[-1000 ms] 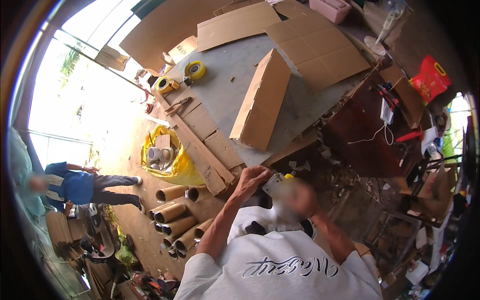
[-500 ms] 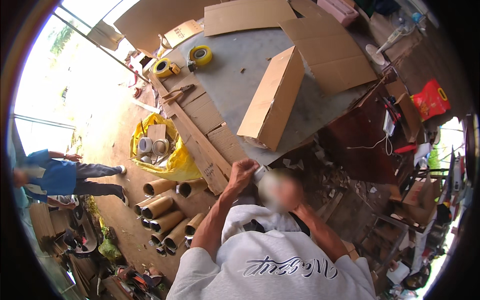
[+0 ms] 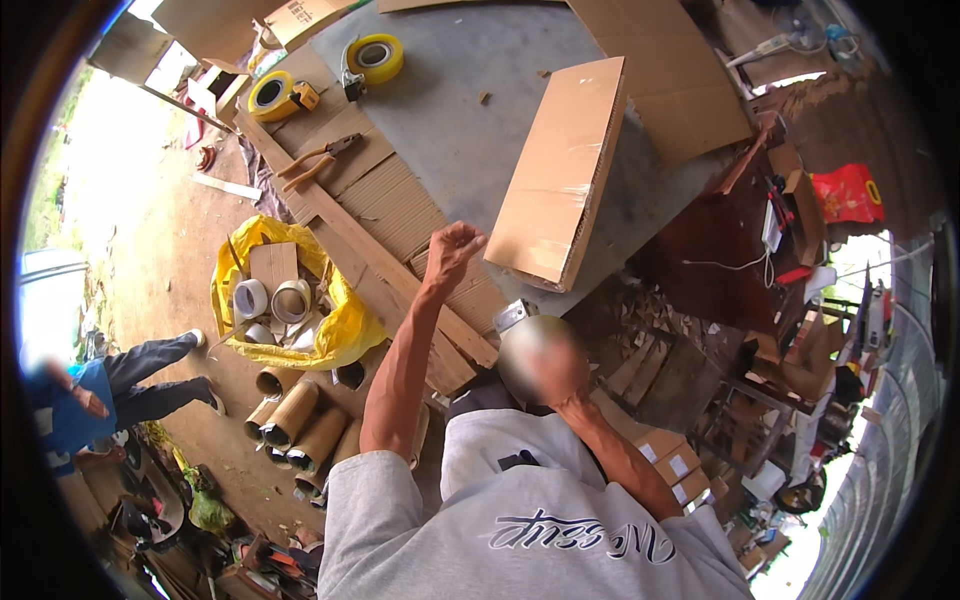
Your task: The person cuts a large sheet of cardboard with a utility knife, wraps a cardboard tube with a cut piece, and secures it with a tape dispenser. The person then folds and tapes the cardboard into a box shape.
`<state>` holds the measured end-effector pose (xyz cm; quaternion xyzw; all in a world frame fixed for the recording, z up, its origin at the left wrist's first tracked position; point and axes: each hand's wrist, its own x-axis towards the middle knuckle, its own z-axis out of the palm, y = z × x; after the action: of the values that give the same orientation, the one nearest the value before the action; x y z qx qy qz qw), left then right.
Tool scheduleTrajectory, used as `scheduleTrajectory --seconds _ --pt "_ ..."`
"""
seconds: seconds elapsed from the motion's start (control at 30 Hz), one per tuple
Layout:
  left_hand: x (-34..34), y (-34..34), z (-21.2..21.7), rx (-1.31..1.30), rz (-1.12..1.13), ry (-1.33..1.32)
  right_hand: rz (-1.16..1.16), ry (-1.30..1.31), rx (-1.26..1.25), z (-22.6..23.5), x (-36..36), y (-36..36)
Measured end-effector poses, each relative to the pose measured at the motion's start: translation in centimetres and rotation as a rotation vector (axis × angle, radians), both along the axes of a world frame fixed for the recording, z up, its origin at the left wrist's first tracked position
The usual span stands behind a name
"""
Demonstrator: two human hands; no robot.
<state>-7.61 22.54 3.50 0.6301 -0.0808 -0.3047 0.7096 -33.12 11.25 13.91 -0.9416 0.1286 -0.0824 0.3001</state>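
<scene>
The carton (image 3: 555, 180) in front of you is long, narrow and plain brown, lying closed on the grey tabletop (image 3: 450, 130), its near end by the table's near corner. Glossy strips show on its upper face, and a dark, rough seam runs down its right long edge. Your left hand (image 3: 455, 255) is just beside the carton's near left corner, fingers curled inward; whether they touch it or are closed on anything, you cannot tell from here. Your right hand (image 3: 560, 368) is lower, off the table's near corner, mostly lost in a blur; a metal-edged piece (image 3: 515, 314) juts out beside it, but the grip itself cannot be made out.

To your left, on the floor, an open yellow bag (image 3: 345, 336) holds tape rolls (image 3: 291, 299) and a piece of cardboard (image 3: 273, 263). A red bag (image 3: 845, 194) sits far to your right, its contents hidden.

A flat cardboard sheet (image 3: 670, 85) lies right of the carton, near its far end. On the table's left side you have pliers (image 3: 322, 162), two yellow tape rolls (image 3: 376, 60) and wooden planks (image 3: 385, 265). Brown tubes (image 3: 292, 413) lie stacked below the yellow bag, and a person in blue (image 3: 85, 400) is at the far left.
</scene>
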Motion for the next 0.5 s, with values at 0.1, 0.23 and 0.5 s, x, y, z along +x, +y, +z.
scheduleTrajectory --seconds 0.1,0.23,0.5 --pt "2.1 -0.8 -1.0 -0.090 -0.039 0.021 0.079 -0.005 -0.167 -0.7 1.1 0.7" --pt "2.6 -2.4 -1.8 -0.110 -0.060 0.044 0.027 0.071 -0.256 -2.2 1.7 1.7" --pt "0.1 -6.0 -3.0 0.144 0.095 -0.437 -0.049 0.105 -0.330 -3.9 1.7 2.3"
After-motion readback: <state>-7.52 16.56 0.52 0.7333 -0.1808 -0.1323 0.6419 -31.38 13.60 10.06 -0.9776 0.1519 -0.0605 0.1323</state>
